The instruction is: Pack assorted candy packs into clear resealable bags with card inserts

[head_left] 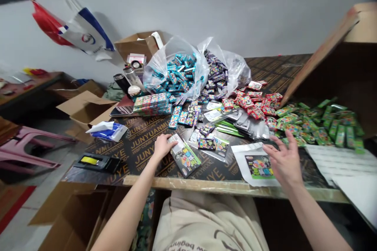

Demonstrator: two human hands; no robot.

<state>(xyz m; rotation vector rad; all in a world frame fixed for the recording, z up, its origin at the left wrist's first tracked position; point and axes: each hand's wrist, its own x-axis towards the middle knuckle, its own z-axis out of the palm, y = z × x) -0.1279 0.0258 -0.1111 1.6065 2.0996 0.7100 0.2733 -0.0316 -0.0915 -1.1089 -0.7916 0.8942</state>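
My left hand (163, 148) is at the left edge of a dark printed packet (186, 160), its thumb lying over the top and its fingers closed at the edge. My right hand (285, 157) hovers, fingers apart, by a white sheet with a colourful printed label (259, 168). Whether its thumb touches that sheet I cannot tell. Between the hands lie a clear-wrapped printed card (221, 147) and small purple packs (206, 143). Just behind are more cards with green edges (228, 128).
Piles of red packs (253, 102) and green packs (315, 125) spread to the right, below a tilted cardboard box (326, 51). Plastic bags hold blue packs (181, 72) and purple packs (215, 70). A tape dispenser (98, 162) and tissue packet (108, 130) sit on the left.
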